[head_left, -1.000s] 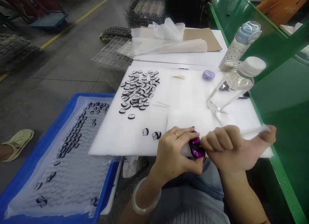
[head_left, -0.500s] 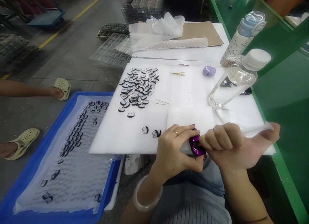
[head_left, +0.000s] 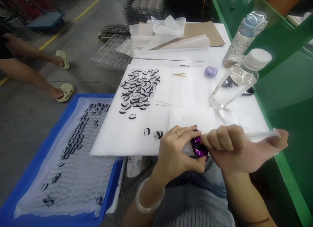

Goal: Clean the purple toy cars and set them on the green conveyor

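Note:
My left hand (head_left: 174, 152) grips a glossy purple part (head_left: 199, 147) between thumb and fingers, just past the table's near edge. The part is small and curved, with a dark hollow. My right hand (head_left: 230, 147) is curled into a loose fist, its fingertips at the part's right side and its thumb stretched out to the right. A thin white cloth (head_left: 262, 134) runs behind those knuckles to the thumb; much of it is hidden by the hand. Left of my hands, a few loose black-rimmed pieces (head_left: 146, 131) lie on the white foam.
Many black-rimmed pieces (head_left: 137, 90) spread over the foam-covered table (head_left: 110, 142). Thin sticks (head_left: 180, 74), a purple case (head_left: 211, 71), a clear bottle (head_left: 234, 83) and a dotted flask (head_left: 241, 41) stand or lie beyond. A blue tray (head_left: 49, 139) holds more pieces. Someone's legs (head_left: 31, 70) are at left.
Both hands stay nearly in place around the purple part; my right thumb has shifted slightly right with the cloth. At left, the other person's legs have moved in a step.

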Action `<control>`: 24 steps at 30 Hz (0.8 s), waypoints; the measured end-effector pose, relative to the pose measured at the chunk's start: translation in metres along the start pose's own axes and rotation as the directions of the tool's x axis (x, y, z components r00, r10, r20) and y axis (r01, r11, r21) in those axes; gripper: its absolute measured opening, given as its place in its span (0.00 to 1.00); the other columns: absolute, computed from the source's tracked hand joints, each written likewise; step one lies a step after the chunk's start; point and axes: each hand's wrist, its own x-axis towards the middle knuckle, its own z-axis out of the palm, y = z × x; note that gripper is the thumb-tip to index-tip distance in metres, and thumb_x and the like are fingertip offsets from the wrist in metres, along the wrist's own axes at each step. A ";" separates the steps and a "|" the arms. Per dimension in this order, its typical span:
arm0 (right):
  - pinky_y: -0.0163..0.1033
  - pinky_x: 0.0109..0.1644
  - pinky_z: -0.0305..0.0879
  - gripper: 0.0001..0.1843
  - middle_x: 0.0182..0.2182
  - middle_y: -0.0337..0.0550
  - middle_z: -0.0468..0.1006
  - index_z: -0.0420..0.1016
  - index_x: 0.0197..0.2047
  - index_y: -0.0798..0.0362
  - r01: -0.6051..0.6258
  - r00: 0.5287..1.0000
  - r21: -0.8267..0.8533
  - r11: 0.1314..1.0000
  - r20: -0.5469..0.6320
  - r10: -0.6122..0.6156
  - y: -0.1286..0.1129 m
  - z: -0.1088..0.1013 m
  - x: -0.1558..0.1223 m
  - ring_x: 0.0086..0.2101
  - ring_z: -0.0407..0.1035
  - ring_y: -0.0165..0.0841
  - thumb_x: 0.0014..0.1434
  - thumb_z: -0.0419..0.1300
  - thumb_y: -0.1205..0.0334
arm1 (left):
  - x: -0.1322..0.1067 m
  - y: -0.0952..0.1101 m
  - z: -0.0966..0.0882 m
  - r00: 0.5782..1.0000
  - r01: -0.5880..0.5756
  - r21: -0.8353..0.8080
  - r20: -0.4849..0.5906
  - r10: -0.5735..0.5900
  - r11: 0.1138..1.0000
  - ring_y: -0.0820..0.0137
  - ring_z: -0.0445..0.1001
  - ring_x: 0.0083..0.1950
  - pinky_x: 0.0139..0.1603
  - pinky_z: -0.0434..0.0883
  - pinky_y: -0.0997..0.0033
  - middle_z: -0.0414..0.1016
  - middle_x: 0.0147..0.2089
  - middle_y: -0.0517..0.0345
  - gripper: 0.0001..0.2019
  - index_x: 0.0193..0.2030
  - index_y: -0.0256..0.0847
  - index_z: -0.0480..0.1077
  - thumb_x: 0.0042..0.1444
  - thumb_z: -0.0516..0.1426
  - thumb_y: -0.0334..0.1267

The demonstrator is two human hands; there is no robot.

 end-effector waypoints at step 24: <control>0.39 0.24 0.46 0.31 0.13 0.32 0.46 0.44 0.18 0.52 0.039 0.998 -0.612 0.790 0.055 -0.007 -0.010 0.023 -0.016 0.17 0.43 0.27 0.65 0.59 0.57 | -0.001 -0.001 0.002 1.000 -0.017 0.034 -0.008 0.018 0.999 0.54 0.82 0.45 0.42 0.78 0.53 0.84 0.43 0.46 0.21 0.41 0.36 0.78 0.38 0.67 0.42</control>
